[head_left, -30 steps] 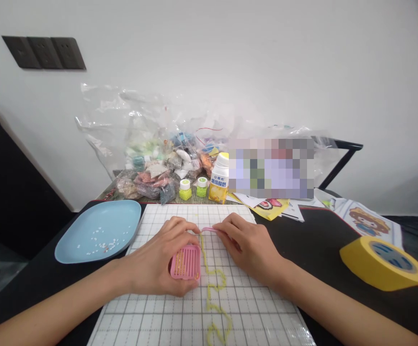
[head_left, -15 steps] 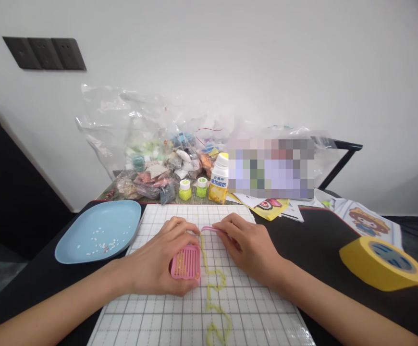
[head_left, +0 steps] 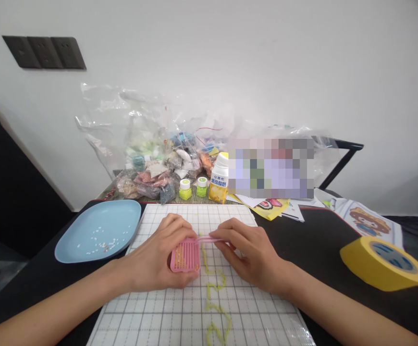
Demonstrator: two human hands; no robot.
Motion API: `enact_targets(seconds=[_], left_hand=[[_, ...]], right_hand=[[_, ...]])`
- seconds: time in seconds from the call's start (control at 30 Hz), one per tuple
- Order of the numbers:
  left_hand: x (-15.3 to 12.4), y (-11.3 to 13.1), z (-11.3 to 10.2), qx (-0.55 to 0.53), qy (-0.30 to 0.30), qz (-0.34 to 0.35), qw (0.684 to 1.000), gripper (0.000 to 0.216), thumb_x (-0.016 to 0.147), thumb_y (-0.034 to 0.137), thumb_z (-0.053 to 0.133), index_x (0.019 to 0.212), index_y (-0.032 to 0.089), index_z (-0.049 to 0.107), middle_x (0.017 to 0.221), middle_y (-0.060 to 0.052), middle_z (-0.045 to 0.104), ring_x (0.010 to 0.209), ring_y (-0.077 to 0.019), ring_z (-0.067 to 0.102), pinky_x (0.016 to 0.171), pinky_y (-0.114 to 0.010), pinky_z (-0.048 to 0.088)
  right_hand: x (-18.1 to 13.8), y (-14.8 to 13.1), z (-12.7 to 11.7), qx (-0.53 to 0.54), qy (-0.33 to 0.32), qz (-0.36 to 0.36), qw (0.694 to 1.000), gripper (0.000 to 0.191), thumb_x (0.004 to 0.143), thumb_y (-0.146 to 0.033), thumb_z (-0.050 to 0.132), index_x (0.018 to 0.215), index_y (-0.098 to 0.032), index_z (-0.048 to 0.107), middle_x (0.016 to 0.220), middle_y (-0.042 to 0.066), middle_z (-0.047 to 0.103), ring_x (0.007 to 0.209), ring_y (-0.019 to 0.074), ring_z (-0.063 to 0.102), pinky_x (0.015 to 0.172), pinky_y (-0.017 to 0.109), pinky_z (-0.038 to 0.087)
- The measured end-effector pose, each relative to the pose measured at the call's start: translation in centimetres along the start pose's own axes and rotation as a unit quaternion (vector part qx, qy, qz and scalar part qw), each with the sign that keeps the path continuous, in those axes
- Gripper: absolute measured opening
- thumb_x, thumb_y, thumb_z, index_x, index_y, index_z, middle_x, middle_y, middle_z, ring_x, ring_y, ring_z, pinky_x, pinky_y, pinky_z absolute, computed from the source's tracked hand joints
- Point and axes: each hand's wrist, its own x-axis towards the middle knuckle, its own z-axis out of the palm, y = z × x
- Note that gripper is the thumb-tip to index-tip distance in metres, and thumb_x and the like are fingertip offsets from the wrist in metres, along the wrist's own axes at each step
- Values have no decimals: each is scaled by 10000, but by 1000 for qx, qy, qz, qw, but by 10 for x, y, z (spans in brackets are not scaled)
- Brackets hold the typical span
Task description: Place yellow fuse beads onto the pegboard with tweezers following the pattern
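Observation:
Between the thumb and fingers of my left hand (head_left: 167, 254) is a small pink grooved bead tray (head_left: 186, 255), with yellowish beads lined up in some grooves. My right hand (head_left: 247, 252) pinches pink tweezers (head_left: 209, 239), whose tips point left at the tray's upper right corner. Whether a bead sits in the tips is too small to see. Just right of the tray, a wavy yellow-green line of beads (head_left: 216, 286) runs down the white gridded board (head_left: 158, 317).
To the left, a light blue plate (head_left: 75, 240) carries scattered white beads. Behind the board stand two small jars of green beads (head_left: 185, 192), a yogurt bottle (head_left: 219, 180) and bagged materials (head_left: 154, 178). A yellow tape roll (head_left: 360, 264) lies at right, near printed papers (head_left: 371, 223).
My right hand has brought the tweezers left and slightly down, from the top of the bead line to the tray's corner. My left hand and the tray have shifted slightly.

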Motion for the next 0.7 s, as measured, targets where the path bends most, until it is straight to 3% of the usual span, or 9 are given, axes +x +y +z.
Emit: enact_targets(seconds=[0.27, 0.7], left_hand=[[2, 0, 1, 3, -9, -3, 1000, 369, 771, 286, 737, 1066, 211, 528, 941, -37, 550, 945, -253, 429, 821, -411, 449], [2, 0, 0, 8, -10, -10, 1000, 364, 769, 286, 740, 1057, 208, 531, 941, -28, 549, 946, -245, 424, 825, -402, 442]], right_hand=[[4, -10, 4, 34, -67, -9, 997, 199, 955, -173, 449, 1099, -179, 586, 901, 50, 639, 710, 118, 588, 564, 226, 470], [2, -10, 7, 41, -69, -8, 997, 199, 958, -187, 461, 1102, -179, 597, 890, 52, 640, 698, 124, 583, 559, 232, 464]])
